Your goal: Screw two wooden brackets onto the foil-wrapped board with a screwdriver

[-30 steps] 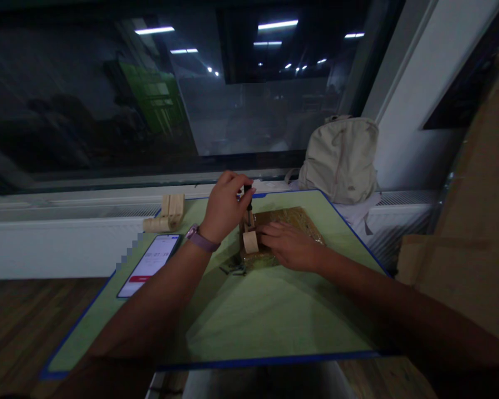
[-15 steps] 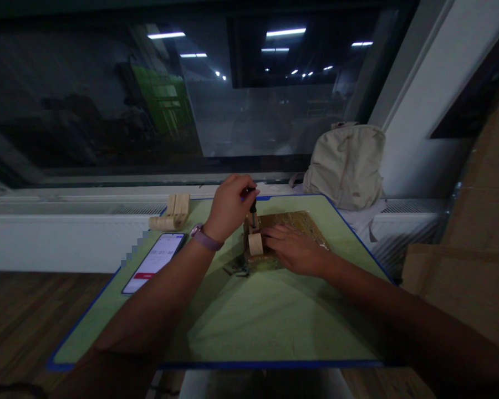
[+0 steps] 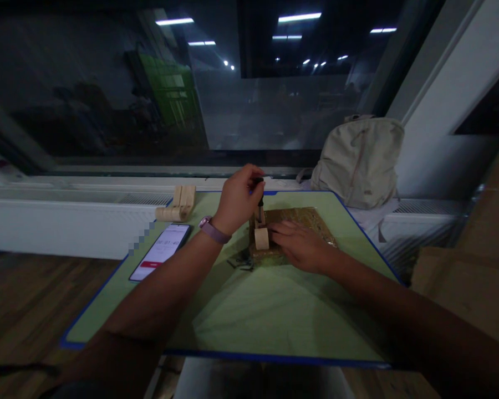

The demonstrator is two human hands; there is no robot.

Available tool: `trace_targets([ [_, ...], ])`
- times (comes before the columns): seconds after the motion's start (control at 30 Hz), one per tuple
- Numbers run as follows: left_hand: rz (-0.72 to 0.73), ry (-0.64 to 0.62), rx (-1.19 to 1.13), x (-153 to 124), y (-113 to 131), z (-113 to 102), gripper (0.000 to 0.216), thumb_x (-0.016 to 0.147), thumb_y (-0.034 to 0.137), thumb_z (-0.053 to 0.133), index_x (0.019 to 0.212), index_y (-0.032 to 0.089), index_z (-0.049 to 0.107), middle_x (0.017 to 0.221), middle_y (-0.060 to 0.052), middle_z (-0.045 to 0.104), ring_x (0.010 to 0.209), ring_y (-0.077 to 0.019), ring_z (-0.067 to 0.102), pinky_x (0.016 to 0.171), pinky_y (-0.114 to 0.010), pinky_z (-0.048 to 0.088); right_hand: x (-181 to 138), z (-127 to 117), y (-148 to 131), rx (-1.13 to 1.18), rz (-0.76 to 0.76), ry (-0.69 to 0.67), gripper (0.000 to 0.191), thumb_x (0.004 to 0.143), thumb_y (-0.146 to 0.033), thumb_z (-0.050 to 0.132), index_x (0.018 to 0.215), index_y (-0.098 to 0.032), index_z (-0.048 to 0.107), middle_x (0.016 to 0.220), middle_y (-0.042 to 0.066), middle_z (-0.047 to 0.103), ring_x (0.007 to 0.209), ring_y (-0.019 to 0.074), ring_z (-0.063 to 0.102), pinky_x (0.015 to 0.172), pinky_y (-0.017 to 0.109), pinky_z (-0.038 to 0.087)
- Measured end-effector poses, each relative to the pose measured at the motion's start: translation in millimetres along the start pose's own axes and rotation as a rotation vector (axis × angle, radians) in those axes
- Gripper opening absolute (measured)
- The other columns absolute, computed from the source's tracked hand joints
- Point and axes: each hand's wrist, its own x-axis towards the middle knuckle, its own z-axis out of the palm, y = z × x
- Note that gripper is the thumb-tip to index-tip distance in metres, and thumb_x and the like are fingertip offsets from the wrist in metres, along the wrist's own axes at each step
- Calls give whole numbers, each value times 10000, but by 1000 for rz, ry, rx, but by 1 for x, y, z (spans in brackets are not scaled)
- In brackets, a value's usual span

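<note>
My left hand (image 3: 244,197) is closed around the dark handle of a screwdriver (image 3: 260,200), which stands nearly upright. Its shaft points down to a light wooden piece (image 3: 261,238) with a rounded near end. From the right, my right hand (image 3: 301,244) presses its fingers together against that piece and grips its side; the fingertips are partly hidden. The wooden piece lies on the left part of a flat brown board (image 3: 311,216) wrapped in shiny tape or film. Several small dark screws (image 3: 243,263) lie on the table beside the board's near left corner.
Other joined wooden pieces (image 3: 183,202) rest at the table's far left edge. Below them a phone (image 3: 160,252) shows a running timer. The green table (image 3: 241,321) has a blue edge. A beige backpack (image 3: 360,163) stands behind it by the window, and cardboard (image 3: 461,282) is at the right.
The camera view has shifted slightly, so everything sits a little further right and higher. My left hand has turned slightly on the screwdriver handle. My right hand stays on the wooden piece.
</note>
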Motion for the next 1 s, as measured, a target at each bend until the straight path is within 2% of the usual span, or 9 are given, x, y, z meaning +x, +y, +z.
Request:
trace_targets([
  [0.1,-14,-55,-16,0,3,-1,102,844,105,552,883,188,596,789,7,653,729,-132,617,677,-257,481,-1,2,1,5,5,8,439,842,-21,465,1231,-168,607,1301,134,606,1101,268,553,962,467,455],
  [0.2,16,-88,29,0,7,-3,44,849,146,597,868,185,593,829,-6,645,768,-143,611,676,-258,484,-1,3,2,-3,5,9,421,850,-26,463,1222,-160,609,1283,140,613,1091,273,557,958,476,458],
  [0.33,44,-59,139,1,10,-4,53,841,171,654,848,181,603,868,-21,619,796,-153,584,699,-272,493,-2,3,2,0,-16,22,395,867,-33,458,1216,-146,603,1325,145,596,1127,277,553,988,479,453],
  [0.57,33,-79,89,0,8,-3,161,858,64,525,935,187,595,903,-21,671,828,-150,617,738,-276,494,-3,5,3,-5,-17,35,422,863,-33,463,1247,-152,593,1308,149,609,1116,283,568,968,497,469],
  [0.7,64,-64,125,0,10,-3,45,870,144,590,853,186,587,866,-24,641,831,-161,606,714,-272,488,-2,4,3,-8,-14,34,407,873,-38,448,1239,-136,597,1291,158,612,1119,286,566,979,502,469],
  [0.8,74,-44,174,0,11,-4,66,855,169,638,815,185,589,868,-26,624,814,-161,591,718,-279,488,-2,3,2,-13,-17,30,414,854,-24,457,1226,-136,601,1291,152,614,1127,282,565,987,491,469],
  [0.9,62,-53,170,1,11,-5,64,857,119,604,870,182,608,869,-23,647,824,-160,605,740,-282,492,-2,3,2,-15,-21,29,414,852,-24,468,1225,-141,603,1295,150,613,1128,279,567,982,482,472],
  [1.0,13,-79,114,0,11,-5,156,857,85,554,965,177,619,909,-24,684,832,-153,635,739,-272,502,-2,3,2,-11,-16,34,424,849,-20,466,1228,-147,606,1312,152,609,1132,284,570,993,501,461],
])
